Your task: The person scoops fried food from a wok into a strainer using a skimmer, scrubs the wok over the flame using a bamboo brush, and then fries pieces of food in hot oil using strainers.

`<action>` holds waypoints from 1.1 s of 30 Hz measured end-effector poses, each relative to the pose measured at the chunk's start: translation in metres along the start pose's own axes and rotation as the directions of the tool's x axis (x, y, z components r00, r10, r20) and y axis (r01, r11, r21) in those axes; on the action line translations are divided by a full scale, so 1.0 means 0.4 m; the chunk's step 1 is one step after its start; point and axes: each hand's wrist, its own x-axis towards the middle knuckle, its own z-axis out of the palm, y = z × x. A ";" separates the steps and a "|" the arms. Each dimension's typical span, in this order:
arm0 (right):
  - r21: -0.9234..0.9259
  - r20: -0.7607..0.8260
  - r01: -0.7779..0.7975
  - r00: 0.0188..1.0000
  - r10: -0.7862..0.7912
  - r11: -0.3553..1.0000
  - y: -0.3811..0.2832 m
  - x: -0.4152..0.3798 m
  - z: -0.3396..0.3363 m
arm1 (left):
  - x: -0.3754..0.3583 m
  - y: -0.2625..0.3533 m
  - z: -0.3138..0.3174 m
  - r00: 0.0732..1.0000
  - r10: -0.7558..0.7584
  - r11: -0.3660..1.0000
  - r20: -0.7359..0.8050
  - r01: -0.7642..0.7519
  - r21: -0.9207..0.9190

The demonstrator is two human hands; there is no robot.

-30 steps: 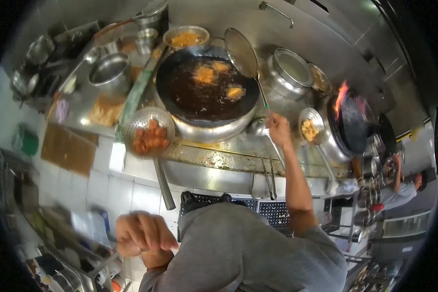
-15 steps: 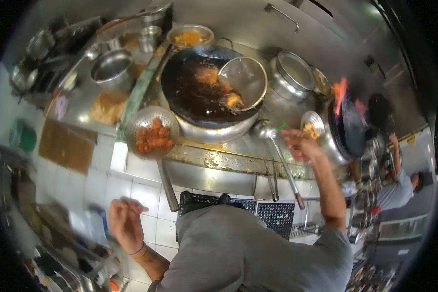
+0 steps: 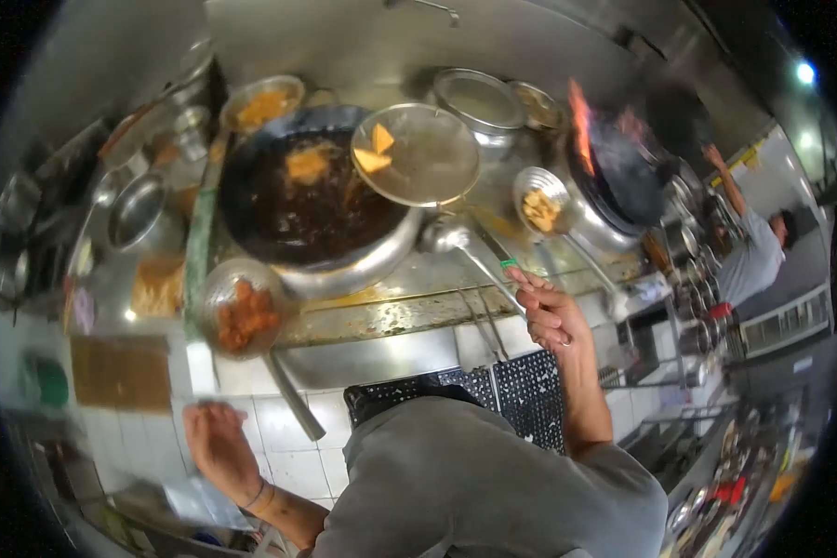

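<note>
Nearest, the left hand [image 3: 219,446] is in the air above the white tiled floor [image 3: 288,423], its fingers loosely bent and holding nothing. On the other side, the right hand [image 3: 549,312] has its fingers closed around the green-banded handle of a round wire-mesh strainer [image 3: 428,167]. A black perforated mat [image 3: 535,395] lies on the floor in front of the person.

At the near edge of the stainless-steel worktop [image 3: 381,321], a perforated metal scoop [image 3: 219,284] holds reddish-brown fried pieces [image 3: 248,318], its long handle sticking out over the floor. Thin metal tongs [image 3: 484,325] lie across the edge, nearer the right hand. Just beyond, a shiny metal ladle [image 3: 449,234] is beside the strainer's handle.

The strainer is raised over the right side of a large dark wok [image 3: 240,191], with yellow, wedge-shaped pieces [image 3: 372,160] at the left of its mesh. In the wok's dark oil [image 3: 321,214] is a golden, blurred piece [image 3: 307,166]. To the right, a second perforated scoop [image 3: 530,179] holds small yellow pieces [image 3: 541,210], beside a smoke-dark wok [image 3: 618,181] with an orange flame [image 3: 581,126] at its left.

Farther back are a metal bowl of orange food [image 3: 265,107] and a wide silver pot [image 3: 479,102]. Far off to the right, a co-worker in a grey shirt [image 3: 756,256] reaches out an arm.
</note>
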 end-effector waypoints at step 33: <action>-0.912 0.206 0.247 0.966 -0.155 0.327 0.093 0.478 0.082 | -0.122 0.000 0.007 0.955 0.171 0.985 -0.241 -0.167 0.037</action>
